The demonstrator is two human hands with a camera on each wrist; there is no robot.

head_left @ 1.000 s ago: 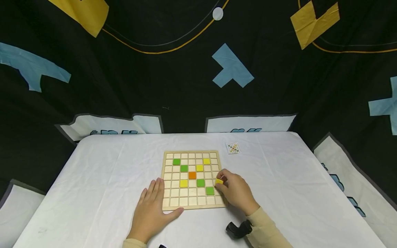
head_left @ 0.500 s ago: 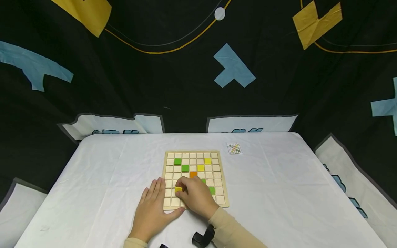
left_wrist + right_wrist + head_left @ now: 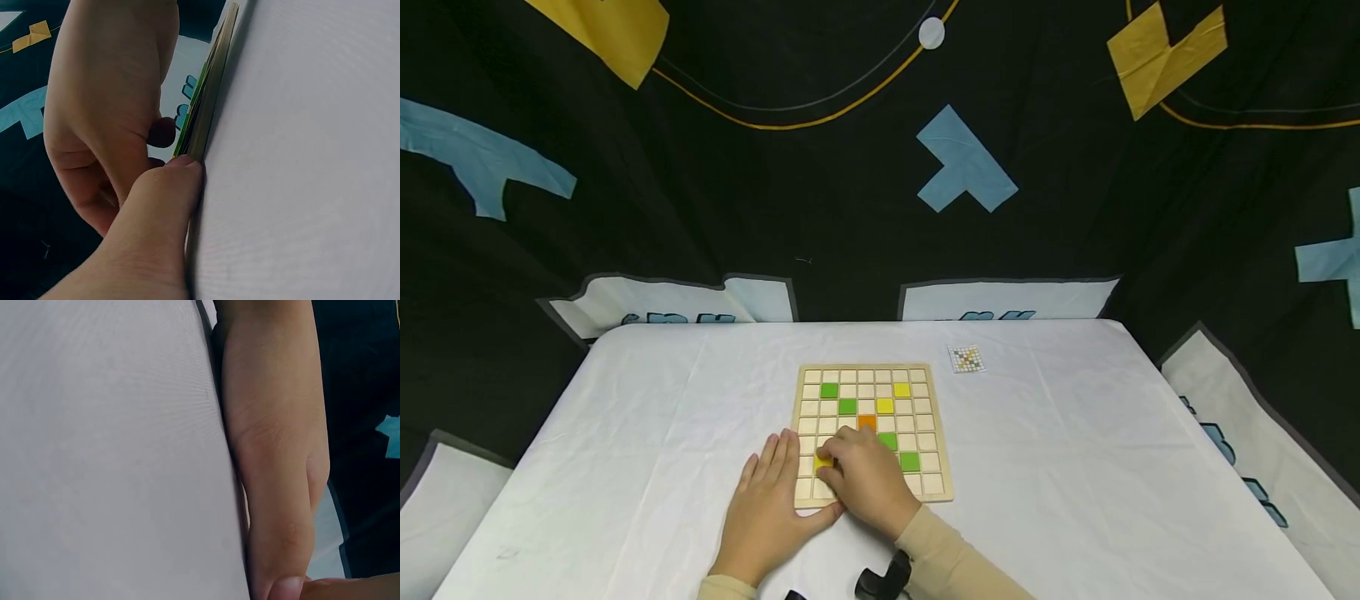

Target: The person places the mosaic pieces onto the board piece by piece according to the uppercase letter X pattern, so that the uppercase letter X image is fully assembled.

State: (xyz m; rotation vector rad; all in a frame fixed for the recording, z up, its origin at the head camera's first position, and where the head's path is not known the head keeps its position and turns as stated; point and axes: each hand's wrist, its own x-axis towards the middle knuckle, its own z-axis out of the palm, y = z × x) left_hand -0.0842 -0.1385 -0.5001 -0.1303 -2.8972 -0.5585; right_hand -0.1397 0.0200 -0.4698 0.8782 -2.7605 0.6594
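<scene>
A square wooden grid board [image 3: 928, 425] lies on the table with green, yellow and orange tiles in its cells. My right hand [image 3: 872, 479] pinches a yellow tile [image 3: 823, 461] between thumb and fingers over the lower left cells. Along the board's left side rests my left hand [image 3: 765, 512], fingers extended, thumb by the front edge. In the left wrist view the left thumb [image 3: 164, 206] touches the board's edge. Uncovered tiles include a green tile [image 3: 909, 462], an orange tile [image 3: 867, 422] and a yellow tile [image 3: 902, 389]. My right hand hides some cells.
A small printed pattern card [image 3: 967, 359] lies behind the board to the right. White cloth covers the table [image 3: 1060, 442]. A black curtain [image 3: 820, 208] with blue and yellow shapes hangs behind. A black wrist device [image 3: 886, 575] sits at the right sleeve.
My right hand has carried the yellow tile leftward from the board's right edge to its lower left cells, shifting slightly further left in the last half second. The left hand has stayed put.
</scene>
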